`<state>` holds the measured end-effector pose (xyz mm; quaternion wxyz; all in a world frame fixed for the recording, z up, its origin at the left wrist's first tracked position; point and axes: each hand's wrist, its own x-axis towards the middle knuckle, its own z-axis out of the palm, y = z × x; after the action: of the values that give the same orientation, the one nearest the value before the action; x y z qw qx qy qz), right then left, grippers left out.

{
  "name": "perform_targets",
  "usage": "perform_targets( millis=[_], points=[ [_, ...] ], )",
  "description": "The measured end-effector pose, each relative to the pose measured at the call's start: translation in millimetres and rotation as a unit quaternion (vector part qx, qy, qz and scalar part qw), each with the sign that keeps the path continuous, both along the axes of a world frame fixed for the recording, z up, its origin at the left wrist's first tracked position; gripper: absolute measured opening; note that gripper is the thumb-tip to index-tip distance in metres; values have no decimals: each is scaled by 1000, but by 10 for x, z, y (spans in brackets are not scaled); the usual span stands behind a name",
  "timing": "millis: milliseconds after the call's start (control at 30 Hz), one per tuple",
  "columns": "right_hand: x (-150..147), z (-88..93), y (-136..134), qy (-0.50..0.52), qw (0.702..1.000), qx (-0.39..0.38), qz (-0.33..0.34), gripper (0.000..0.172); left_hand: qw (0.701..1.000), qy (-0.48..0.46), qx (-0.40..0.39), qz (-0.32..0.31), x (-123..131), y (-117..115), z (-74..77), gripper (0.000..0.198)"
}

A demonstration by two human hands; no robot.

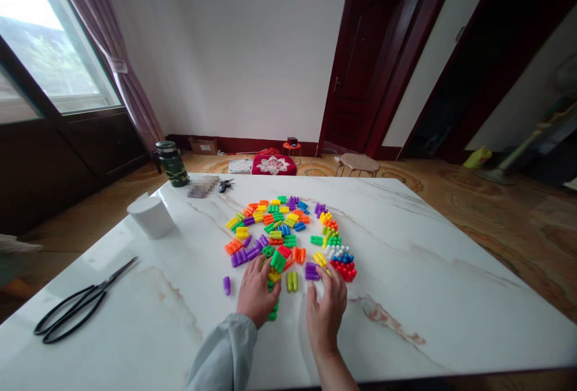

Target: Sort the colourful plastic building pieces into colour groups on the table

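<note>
Small bullet-shaped plastic building pieces in many colours lie grouped across the white table. My left hand is curled over green pieces and yellow ones, its thumb and fingers on either side of them; part of what it grips is hidden. My right hand rests with thumb and fingers apart just below purple pieces, its fingertips by a yellow-green piece. Two yellow-green pieces lie between my hands. White, blue and red pieces stand bunched beyond my right fingers. A lone purple piece lies left.
Black-handled scissors lie on the table at left, near a white paper roll. A camouflage flask, a blurred packet and black clippers stand or lie at the far left edge. Stools are beyond.
</note>
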<state>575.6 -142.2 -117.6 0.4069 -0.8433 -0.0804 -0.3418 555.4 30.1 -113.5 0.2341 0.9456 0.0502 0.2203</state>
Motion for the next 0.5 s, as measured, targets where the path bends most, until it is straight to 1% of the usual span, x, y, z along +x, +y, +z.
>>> perform_targets(
  millis=[67,133,200,300,333,367,500],
  points=[
    [19,-60,-32,0,1000,-21,-10,30,1000,-3,0,0,-3,-1,9,46],
    [21,-86,-16,5,1000,-29,-1,29,1000,-1,1,-1,-7,-6,27,45],
    [15,-86,30,13,999,-27,34,31,1000,2,2,0,-10,-11,43,46],
    [9,-85,99,35,993,-19,111,35,1000,3,2,-2,-9,-13,44,47],
    [12,-94,115,41,992,-17,122,37,1000,1,2,-1,-8,-12,37,48],
    [20,-108,129,45,991,-14,123,39,1000,0,1,-1,-6,-10,28,48],
    [96,-185,200,55,995,-17,85,49,1000,-5,4,1,0,1,-2,48]
  ],
)
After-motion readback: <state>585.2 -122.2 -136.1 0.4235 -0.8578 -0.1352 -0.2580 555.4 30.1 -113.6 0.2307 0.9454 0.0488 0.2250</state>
